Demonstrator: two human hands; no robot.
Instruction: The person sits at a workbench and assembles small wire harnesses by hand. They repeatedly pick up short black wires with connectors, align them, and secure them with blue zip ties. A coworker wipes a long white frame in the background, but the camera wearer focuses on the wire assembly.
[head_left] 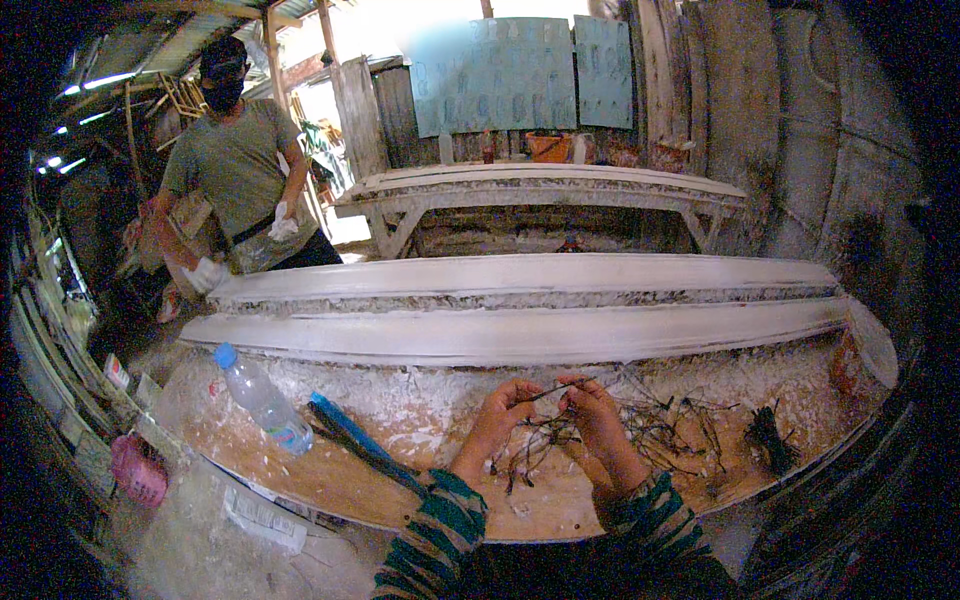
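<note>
Both hands meet over the near part of a worn table splashed with white. A thin dark strand runs between them. My left hand pinches one end of it between thumb and fingers. At the other end my right hand is closed on the strand, fingertips together. Below and to the right lies a loose tangle of similar dark strands. Farther right sits a compact dark bundle. What the strand is made of is too small to tell.
A clear plastic bottle with a blue cap lies at the left, beside a long blue-and-dark strip. Two long white-coated pieces span the table's far side. A masked person stands far left, white cloths in their hands. Behind is another bench.
</note>
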